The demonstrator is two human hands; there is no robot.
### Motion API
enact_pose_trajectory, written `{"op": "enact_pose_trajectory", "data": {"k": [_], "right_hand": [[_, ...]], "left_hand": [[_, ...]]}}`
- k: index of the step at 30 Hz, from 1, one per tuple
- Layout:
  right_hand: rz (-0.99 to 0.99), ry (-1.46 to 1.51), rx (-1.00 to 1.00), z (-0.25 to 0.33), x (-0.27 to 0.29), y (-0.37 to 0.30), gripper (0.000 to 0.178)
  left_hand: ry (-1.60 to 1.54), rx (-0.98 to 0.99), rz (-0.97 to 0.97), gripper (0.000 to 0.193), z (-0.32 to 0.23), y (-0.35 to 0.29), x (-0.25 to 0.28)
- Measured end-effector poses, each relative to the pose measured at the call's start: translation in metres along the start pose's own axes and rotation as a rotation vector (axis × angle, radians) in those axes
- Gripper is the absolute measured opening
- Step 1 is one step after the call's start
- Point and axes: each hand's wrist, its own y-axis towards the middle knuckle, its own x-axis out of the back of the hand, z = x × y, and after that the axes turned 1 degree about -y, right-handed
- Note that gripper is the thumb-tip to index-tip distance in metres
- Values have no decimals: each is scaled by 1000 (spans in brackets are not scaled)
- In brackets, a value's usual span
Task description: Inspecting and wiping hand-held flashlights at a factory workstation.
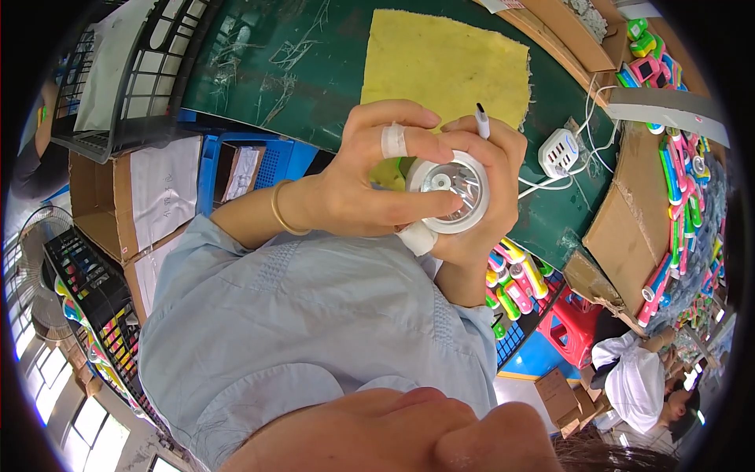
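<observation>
Both hands meet over the green table around a flashlight (481,175), its round white rim and shiny reflector facing up. My right hand (503,185) wraps around the flashlight from the right. A slim white pen-like stick (482,126) with a dark tip pokes up between its fingers. My left hand (354,177) grips the rim from the left, its thumb tip over the reflector; white tape circles one finger. A bit of green shows beside the rim, but most of the flashlight's body is hidden by the hands. Just beyond them lies a yellow cloth (444,59).
A white multi-port USB charger (560,153) with cables sits right on the green table (259,47). Colourful flashlights (519,283) fill a basket near right; more lie beyond cardboard (629,212). Black crate (149,79) and cardboard boxes (102,197) stand left. Another person (633,377) is far right.
</observation>
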Motion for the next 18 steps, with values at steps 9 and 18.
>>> {"op": "enact_pose_trajectory", "data": {"k": [9,18], "right_hand": [[-5,-12,18,-2,-1,-1,50],[-40,-121,103,-2,-4,3,58]], "left_hand": [[-210,64,-55,35,1,-3,-7],[-776,826,84,52,-1,-25,-32]]}}
